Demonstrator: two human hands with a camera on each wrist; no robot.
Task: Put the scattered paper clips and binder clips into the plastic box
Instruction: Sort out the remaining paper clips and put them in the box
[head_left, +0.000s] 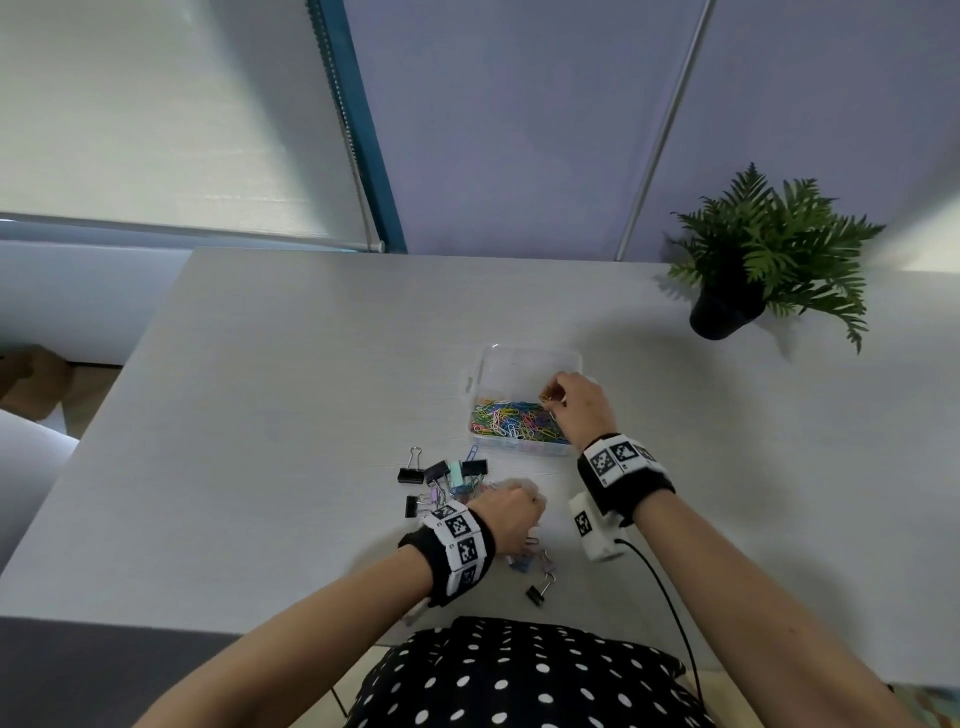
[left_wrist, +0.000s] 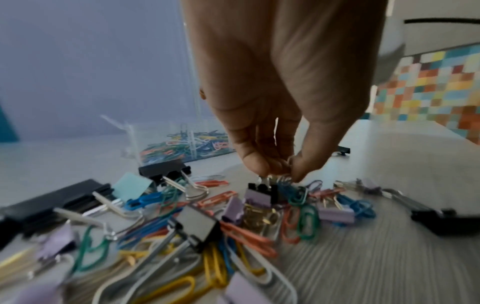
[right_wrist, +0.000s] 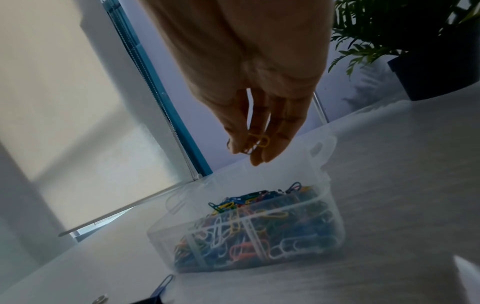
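Note:
The clear plastic box (head_left: 530, 358) stands mid-table, its near half full of coloured paper clips (head_left: 514, 418). My right hand (head_left: 556, 395) hangs over the box and pinches a yellow paper clip (right_wrist: 259, 140) in its fingertips (right_wrist: 255, 159), above the box (right_wrist: 335, 222). Nearer to me lies a heap of paper clips and binder clips (left_wrist: 233, 216). My left hand (left_wrist: 280, 172) is down on this heap, thumb and fingers pinching the wire handles of a small black binder clip (left_wrist: 259, 187). In the head view the left hand (head_left: 511, 506) covers most of the heap.
Larger black binder clips (head_left: 410, 474) lie left of the heap, and a lone one (head_left: 537, 593) sits near the front edge. A potted fern (head_left: 753, 260) stands at the back right. The table ends at a wall behind and drops off on the left.

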